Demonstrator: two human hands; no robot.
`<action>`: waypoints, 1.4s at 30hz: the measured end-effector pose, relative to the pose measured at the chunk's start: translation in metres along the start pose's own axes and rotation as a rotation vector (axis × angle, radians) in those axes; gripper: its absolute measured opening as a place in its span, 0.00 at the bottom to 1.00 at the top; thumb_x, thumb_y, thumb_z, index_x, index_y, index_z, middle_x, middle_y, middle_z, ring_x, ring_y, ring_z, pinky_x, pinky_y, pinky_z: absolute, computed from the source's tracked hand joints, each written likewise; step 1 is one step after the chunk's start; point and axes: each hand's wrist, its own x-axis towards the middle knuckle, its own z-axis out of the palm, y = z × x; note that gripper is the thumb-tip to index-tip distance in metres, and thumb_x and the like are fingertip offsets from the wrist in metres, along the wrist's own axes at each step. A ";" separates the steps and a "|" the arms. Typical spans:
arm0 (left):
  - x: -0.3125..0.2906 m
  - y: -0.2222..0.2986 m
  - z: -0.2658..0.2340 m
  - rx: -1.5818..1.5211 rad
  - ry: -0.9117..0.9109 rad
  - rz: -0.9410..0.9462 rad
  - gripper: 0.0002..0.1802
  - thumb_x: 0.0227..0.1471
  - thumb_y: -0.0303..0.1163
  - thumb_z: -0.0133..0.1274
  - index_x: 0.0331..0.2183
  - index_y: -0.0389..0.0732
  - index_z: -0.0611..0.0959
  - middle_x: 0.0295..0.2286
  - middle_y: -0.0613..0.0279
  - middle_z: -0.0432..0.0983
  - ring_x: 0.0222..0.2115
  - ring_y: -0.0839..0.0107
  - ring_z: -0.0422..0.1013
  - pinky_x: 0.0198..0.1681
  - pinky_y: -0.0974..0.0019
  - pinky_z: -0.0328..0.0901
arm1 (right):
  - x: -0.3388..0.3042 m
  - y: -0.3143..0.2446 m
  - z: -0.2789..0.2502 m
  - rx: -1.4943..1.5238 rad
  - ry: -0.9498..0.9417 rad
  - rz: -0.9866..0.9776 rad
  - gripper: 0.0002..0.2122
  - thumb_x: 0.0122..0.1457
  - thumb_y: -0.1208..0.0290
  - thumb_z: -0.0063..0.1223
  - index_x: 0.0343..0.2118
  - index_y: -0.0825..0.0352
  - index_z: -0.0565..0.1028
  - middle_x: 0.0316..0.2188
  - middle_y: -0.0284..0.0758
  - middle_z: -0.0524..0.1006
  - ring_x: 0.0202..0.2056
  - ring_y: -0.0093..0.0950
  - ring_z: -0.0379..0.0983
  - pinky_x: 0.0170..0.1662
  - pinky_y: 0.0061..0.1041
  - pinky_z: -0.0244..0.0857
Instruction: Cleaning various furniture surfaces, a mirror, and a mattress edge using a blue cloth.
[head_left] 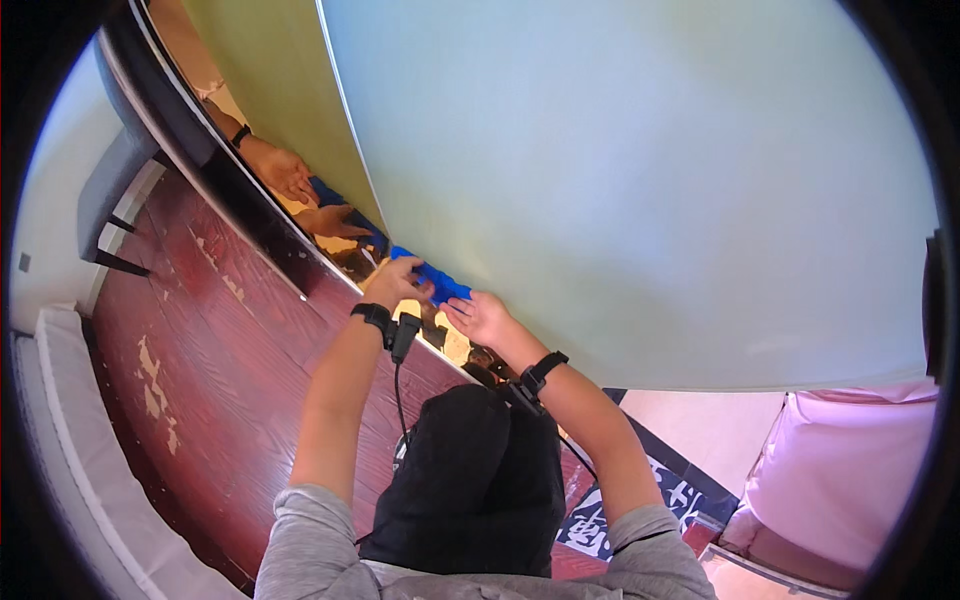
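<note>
My left hand (pixel 398 282) is at a blue, cloth-like strip (pixel 428 277) along the lower edge of a large pale panel (pixel 640 190). Its loosely curved fingers rest against the strip or just in front of it; a firm grip does not show. To the right, my right hand (pixel 482 318) has its palm turned up and its fingers stretched toward the strip's near end. Each wrist wears a black band, and a small black device (pixel 404 337) with a cable hangs by the left one. In a gold-tinted reflective surface, reflected hands (pixel 285 172) and more blue appear.
My dark-trousered knees (pixel 465 470) are below my hands. Worn red floorboards (pixel 230 330) lie to the left, with a grey chair (pixel 115 185) and a white padded edge (pixel 90 450) beyond. Pink fabric (pixel 850 470) hangs at right, near a black-and-white patterned piece (pixel 590 525).
</note>
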 end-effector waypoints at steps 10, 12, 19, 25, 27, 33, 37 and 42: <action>-0.225 0.045 0.126 -0.147 -0.213 0.465 0.12 0.53 0.22 0.56 0.38 0.46 0.73 0.37 0.64 0.73 0.38 0.69 0.69 0.40 0.65 0.68 | -0.253 -0.084 0.133 -0.044 -0.187 -0.239 0.20 0.71 0.61 0.33 0.57 0.71 0.57 0.63 0.46 0.62 0.63 0.39 0.59 0.65 0.39 0.55; -0.340 0.087 0.174 -0.136 -0.241 0.517 0.16 0.52 0.20 0.58 0.40 0.48 0.71 0.37 0.66 0.73 0.38 0.70 0.69 0.40 0.66 0.68 | -0.335 -0.102 0.190 -0.041 -0.229 -0.297 0.19 0.71 0.61 0.33 0.56 0.72 0.58 0.62 0.48 0.63 0.64 0.40 0.57 0.67 0.40 0.50; -0.671 0.200 0.359 0.101 -0.450 0.976 0.29 0.52 0.27 0.63 0.47 0.49 0.61 0.38 0.63 0.73 0.33 0.73 0.73 0.36 0.69 0.72 | -0.623 -0.203 0.358 -0.111 -0.489 -0.595 0.21 0.70 0.58 0.36 0.53 0.75 0.63 0.59 0.51 0.67 0.64 0.39 0.58 0.67 0.39 0.50; -0.820 0.269 0.479 0.207 -0.752 1.220 0.28 0.56 0.29 0.59 0.51 0.42 0.60 0.35 0.57 0.74 0.32 0.68 0.76 0.36 0.65 0.73 | -0.793 -0.285 0.467 -0.097 -0.676 -0.929 0.22 0.70 0.59 0.39 0.47 0.80 0.68 0.54 0.54 0.71 0.59 0.42 0.65 0.64 0.39 0.57; -0.862 0.280 0.507 0.449 -0.732 1.445 0.27 0.57 0.30 0.58 0.51 0.39 0.61 0.33 0.55 0.75 0.31 0.67 0.77 0.37 0.67 0.72 | -0.832 -0.307 0.484 -0.174 -0.699 -1.146 0.22 0.70 0.59 0.38 0.47 0.80 0.67 0.54 0.54 0.71 0.58 0.43 0.65 0.64 0.39 0.57; -0.851 0.249 0.515 0.526 -0.663 1.662 0.19 0.59 0.29 0.56 0.48 0.41 0.66 0.30 0.58 0.74 0.27 0.72 0.74 0.34 0.69 0.69 | -0.847 -0.295 0.445 -0.112 -0.617 -1.200 0.22 0.70 0.60 0.37 0.47 0.80 0.68 0.53 0.55 0.71 0.57 0.44 0.66 0.63 0.40 0.57; -0.750 0.165 0.447 0.620 -0.797 1.347 0.16 0.58 0.23 0.55 0.42 0.42 0.64 0.29 0.60 0.70 0.27 0.69 0.74 0.34 0.67 0.71 | -0.802 -0.256 0.339 -0.249 -0.286 -1.061 0.21 0.69 0.59 0.39 0.50 0.77 0.65 0.54 0.55 0.70 0.58 0.45 0.65 0.63 0.42 0.57; -0.616 0.061 0.272 1.574 -0.682 0.955 0.25 0.55 0.28 0.55 0.54 0.36 0.71 0.51 0.49 0.69 0.48 0.57 0.70 0.53 0.61 0.64 | -0.740 -0.210 0.185 -0.209 0.401 -0.583 0.23 0.67 0.54 0.42 0.49 0.75 0.67 0.46 0.52 0.75 0.51 0.42 0.72 0.55 0.40 0.66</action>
